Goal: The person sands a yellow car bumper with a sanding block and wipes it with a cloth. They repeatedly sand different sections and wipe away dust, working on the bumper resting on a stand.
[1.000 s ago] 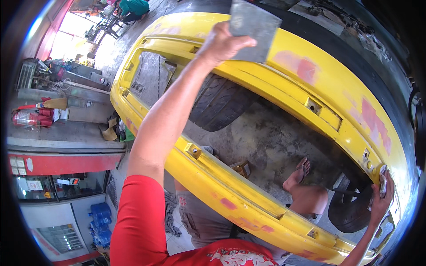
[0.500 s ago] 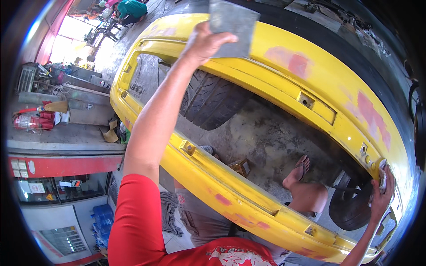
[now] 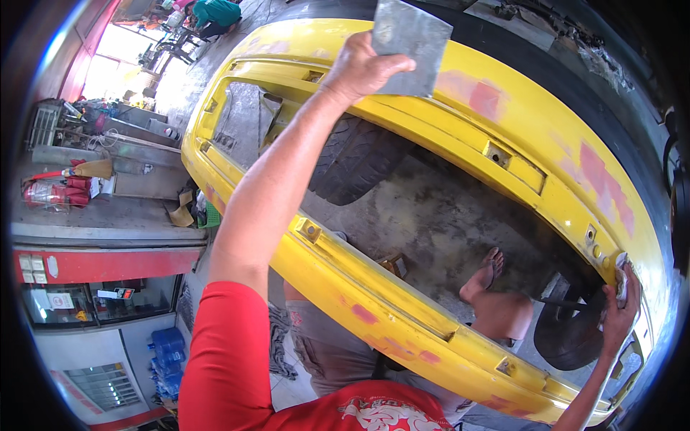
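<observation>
A large yellow car bumper point(image 3: 345, 267) with pink and reddish patches stretches across the view in front of me. My left hand point(image 3: 366, 70) is raised over its far upper edge, closed on a flat grey rectangular sheet point(image 3: 413, 50); the thumb lies over the sheet and the other fingers are partly hidden. At the bumper's right end, my right hand point(image 3: 621, 309) grips a crumpled whitish cloth point(image 3: 621, 276) against the yellow surface.
Through the bumper's opening show tyres point(image 3: 359, 161), a small box point(image 3: 393, 266) and my foot point(image 3: 483, 276) on the stained floor. Left of it stand a cluttered shelf point(image 3: 115, 212), a red fire extinguisher point(image 3: 57, 192) and blue water jugs point(image 3: 167, 355). Another person point(image 3: 214, 13) crouches far off.
My left hand has shifted to the right along the bumper's upper edge, with the grey sheet in it. The right hand and cloth stay almost in place.
</observation>
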`<state>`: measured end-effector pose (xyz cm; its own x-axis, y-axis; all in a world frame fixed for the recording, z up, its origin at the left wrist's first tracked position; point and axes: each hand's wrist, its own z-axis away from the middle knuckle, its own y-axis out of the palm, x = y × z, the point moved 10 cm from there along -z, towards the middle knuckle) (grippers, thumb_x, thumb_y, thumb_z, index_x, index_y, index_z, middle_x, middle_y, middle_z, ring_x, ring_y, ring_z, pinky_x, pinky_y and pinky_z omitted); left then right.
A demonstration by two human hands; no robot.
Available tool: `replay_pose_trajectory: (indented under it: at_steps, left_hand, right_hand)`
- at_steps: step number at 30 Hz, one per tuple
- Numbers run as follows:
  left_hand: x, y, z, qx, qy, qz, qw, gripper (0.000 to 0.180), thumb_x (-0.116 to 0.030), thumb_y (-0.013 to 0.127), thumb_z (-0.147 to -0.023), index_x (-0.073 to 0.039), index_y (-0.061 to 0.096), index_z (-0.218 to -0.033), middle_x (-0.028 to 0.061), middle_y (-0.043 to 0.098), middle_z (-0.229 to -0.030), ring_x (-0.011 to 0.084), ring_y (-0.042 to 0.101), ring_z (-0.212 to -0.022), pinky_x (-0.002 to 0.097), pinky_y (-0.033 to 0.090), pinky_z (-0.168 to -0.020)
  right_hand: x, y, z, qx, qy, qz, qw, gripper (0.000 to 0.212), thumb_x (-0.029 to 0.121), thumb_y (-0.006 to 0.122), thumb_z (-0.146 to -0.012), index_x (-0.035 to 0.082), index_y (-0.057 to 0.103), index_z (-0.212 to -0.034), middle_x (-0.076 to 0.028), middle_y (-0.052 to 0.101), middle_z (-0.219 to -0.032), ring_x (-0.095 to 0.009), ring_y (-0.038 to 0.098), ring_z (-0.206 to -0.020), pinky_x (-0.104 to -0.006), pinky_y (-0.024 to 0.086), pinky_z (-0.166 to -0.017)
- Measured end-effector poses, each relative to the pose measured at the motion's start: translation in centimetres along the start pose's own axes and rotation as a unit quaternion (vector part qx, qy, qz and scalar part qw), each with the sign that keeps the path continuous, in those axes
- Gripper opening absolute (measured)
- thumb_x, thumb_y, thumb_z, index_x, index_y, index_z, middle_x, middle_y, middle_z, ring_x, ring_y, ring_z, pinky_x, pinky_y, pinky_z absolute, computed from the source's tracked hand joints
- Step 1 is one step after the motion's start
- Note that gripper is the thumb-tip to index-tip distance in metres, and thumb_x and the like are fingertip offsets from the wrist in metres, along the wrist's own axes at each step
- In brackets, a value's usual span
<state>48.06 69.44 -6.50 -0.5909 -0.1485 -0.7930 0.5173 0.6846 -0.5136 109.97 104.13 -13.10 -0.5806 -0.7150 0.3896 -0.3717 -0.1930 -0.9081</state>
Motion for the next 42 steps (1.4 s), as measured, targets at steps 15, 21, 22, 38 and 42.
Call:
replay_pose_trajectory:
  at_steps: [15, 21, 22, 38, 42]
  left_hand:
    - [-5.6, 9.0, 0.0, 0.083, 0.016, 0.039, 0.996, 0.028, -0.027, 0.082, -0.094, -0.007, 0.084, -0.113, 0.0078, 0.086, -0.099, 0.0175, 0.083, -0.087, 0.0392, 0.071, -0.084]
    - [-3.4, 5.9, 0.7, 0.038, -0.052, 0.085, 0.994, 0.024, -0.023, 0.083, -0.093, -0.008, 0.085, -0.112, 0.0077, 0.087, -0.101, 0.0163, 0.084, -0.092, 0.0399, 0.071, -0.088]
    - [-4.3, 7.5, 0.5, 0.046, -0.033, 0.057, 0.997, 0.025, -0.024, 0.083, -0.093, -0.008, 0.085, -0.112, 0.0078, 0.087, -0.100, 0.0167, 0.084, -0.092, 0.0404, 0.071, -0.088]
    - [-9.1, 16.2, 1.0, 0.094, -0.042, 0.086, 0.991, 0.027, -0.007, 0.082, -0.094, -0.001, 0.081, -0.121, 0.0074, 0.085, -0.106, 0.0149, 0.080, -0.099, 0.0370, 0.066, -0.094]
    - [-16.9, 26.8, 1.5, 0.114, 0.044, 0.016, 0.992, 0.026, -0.018, 0.083, -0.094, -0.004, 0.084, -0.116, 0.0075, 0.086, -0.099, 0.0175, 0.081, -0.089, 0.0392, 0.066, -0.088]
  right_hand:
    - [1.2, -0.1, 0.1, -0.014, -0.006, 0.033, 0.999, 0.064, 0.025, 0.088, -0.099, 0.004, 0.068, -0.157, -0.017, 0.068, -0.159, -0.036, 0.061, -0.149, -0.0472, 0.044, -0.128]
    - [1.5, 0.0, 0.1, -0.019, -0.009, 0.017, 1.000, 0.067, 0.027, 0.090, -0.097, 0.004, 0.069, -0.156, -0.017, 0.068, -0.158, -0.035, 0.062, -0.148, -0.0472, 0.045, -0.128]
    - [1.7, -0.1, 0.0, -0.018, -0.010, 0.008, 1.000, 0.067, 0.027, 0.091, -0.096, 0.004, 0.069, -0.155, -0.017, 0.069, -0.158, -0.035, 0.063, -0.148, -0.0470, 0.045, -0.128]
    - [-7.6, -5.5, 2.0, 0.000, 0.093, -0.002, 0.996, 0.063, 0.014, 0.095, -0.085, 0.000, 0.076, -0.144, -0.018, 0.074, -0.150, -0.035, 0.070, -0.138, -0.0445, 0.051, -0.123]
    - [-7.7, -5.4, 2.1, -0.008, 0.045, -0.009, 0.999, 0.064, 0.013, 0.096, -0.085, 0.000, 0.076, -0.143, -0.017, 0.075, -0.149, -0.033, 0.071, -0.139, -0.0431, 0.051, -0.122]
